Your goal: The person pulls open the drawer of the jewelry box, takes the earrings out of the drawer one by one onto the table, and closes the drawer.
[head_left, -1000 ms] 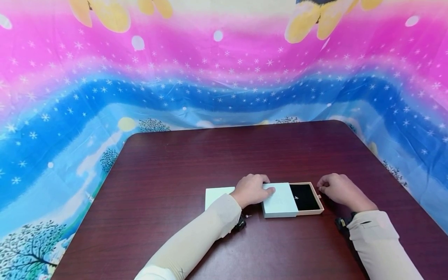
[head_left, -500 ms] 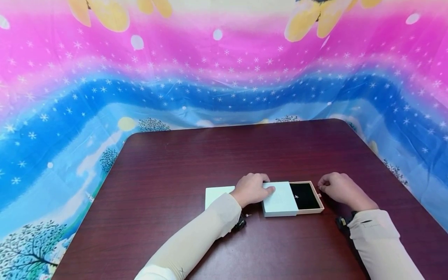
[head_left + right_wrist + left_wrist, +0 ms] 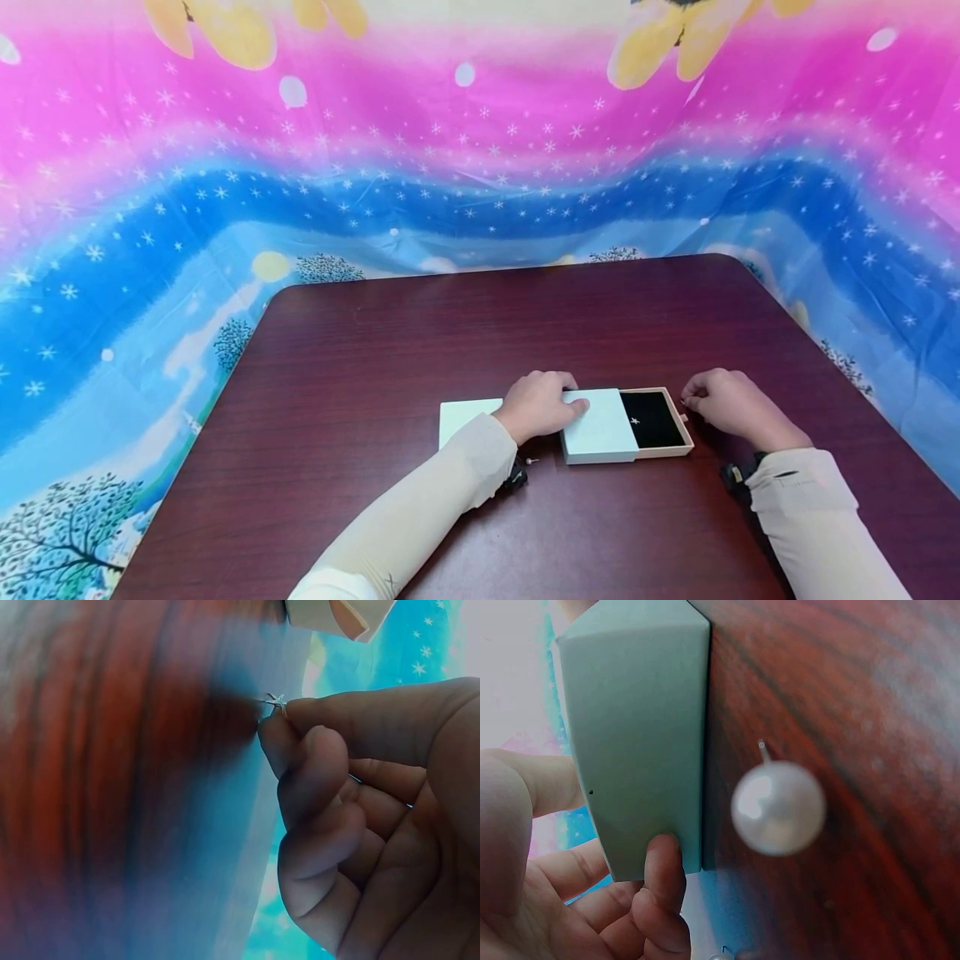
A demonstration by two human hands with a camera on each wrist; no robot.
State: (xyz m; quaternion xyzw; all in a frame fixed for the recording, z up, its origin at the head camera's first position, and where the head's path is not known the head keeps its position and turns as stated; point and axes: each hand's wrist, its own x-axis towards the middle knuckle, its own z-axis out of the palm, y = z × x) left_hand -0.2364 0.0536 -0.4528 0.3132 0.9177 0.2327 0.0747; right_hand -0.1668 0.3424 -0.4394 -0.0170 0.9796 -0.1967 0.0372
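Note:
My left hand (image 3: 536, 406) grips the pale mint sleeve (image 3: 600, 427) of a small drawer-style jewelry box, thumb on top. The box's tray (image 3: 666, 455) is pulled partway out to the right. On its black pad (image 3: 654, 417) lies a silver star-shaped piece (image 3: 635, 421). Just right of the tray, my right hand (image 3: 731, 406) is raised above the table. In the right wrist view, its thumb and index finger pinch a tiny silver star stud earring (image 3: 277, 703) whose thin post sticks out. A pearl stud earring (image 3: 778, 808) rests on the table close to my left wrist.
Another pale mint box (image 3: 467, 417) lies left of the sleeve, partly behind my left hand and forearm. The dark red-brown table (image 3: 465, 333) extends beyond both boxes. A colorful printed cloth (image 3: 480, 200) hangs around its back and sides.
Almost nothing differs. My right hand has shifted very slightly, still near the tray's right end; the left hand and the box stay put.

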